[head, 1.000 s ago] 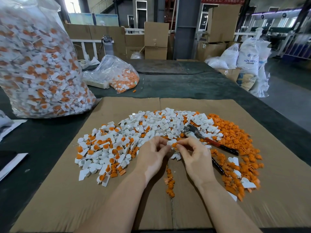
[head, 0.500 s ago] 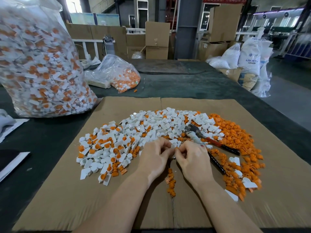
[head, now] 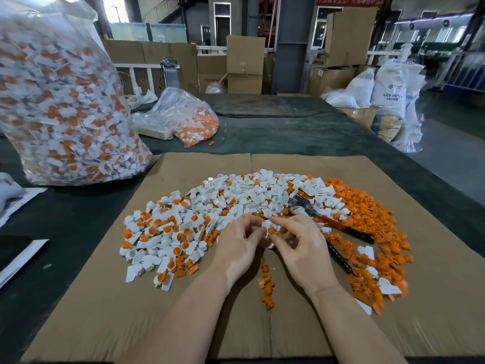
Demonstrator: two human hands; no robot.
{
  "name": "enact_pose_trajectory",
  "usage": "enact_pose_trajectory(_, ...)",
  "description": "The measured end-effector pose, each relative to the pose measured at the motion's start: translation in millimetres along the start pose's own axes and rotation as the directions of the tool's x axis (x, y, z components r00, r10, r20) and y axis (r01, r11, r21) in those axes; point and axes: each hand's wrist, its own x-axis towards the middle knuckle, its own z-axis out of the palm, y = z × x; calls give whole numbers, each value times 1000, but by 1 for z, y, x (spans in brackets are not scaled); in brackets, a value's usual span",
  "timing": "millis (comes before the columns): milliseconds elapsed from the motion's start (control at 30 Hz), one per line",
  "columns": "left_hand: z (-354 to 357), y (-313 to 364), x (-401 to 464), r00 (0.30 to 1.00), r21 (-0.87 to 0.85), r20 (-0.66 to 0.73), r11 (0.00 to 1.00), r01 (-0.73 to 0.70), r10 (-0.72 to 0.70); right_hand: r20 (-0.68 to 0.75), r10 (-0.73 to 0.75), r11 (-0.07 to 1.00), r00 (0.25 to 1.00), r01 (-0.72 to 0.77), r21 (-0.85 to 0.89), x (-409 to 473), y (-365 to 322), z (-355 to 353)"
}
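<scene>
**A:** What did you count in the head view?

**B:** I saw two hands, one held piece, one pair of pliers and two clear bags. One was a big bag at the far left, the other a small bag behind the cardboard. There were three loose groups on the cardboard: a white heap, an orange heap to its right, and a short orange row near my wrists. I could not count the parts in any heap.

**A:** How did the piece look?

**B:** It was small, with a white body and an orange part showing on its lower side. I could not make out finer detail at that size.

**A:** Where was it?

**B:** It was between my fingertips, at the near edge of the white heap and just left of the pliers' head. I could not tell whether it was clear of the heap.

**A:** And the grip?

**B:** My left hand pinched the piece from the left with thumb and forefinger, the other fingers curled under. My right hand pinched it from the right in the same way, its remaining fingers loosely bent. The fingertips of the two hands nearly met over the piece.

**A:** And the pliers?

**B:** They lay on the heaps with their red-and-black handles spread apart towards the right, and neither hand touched them.
</scene>
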Motion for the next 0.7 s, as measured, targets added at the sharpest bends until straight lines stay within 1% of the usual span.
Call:
enact_pose_trajectory(167, -1, 0, 0, 1000, -36, 20, 999, -1, 2, 1, -27, 1000, 1000, 27, 6, 1, -1, -1)
enact_pose_trajectory(700, -1, 2, 0, 999, 10, 4, 999, 38, -38, -8, -22, 1000, 1000, 22, -13, 1, 1, 1)
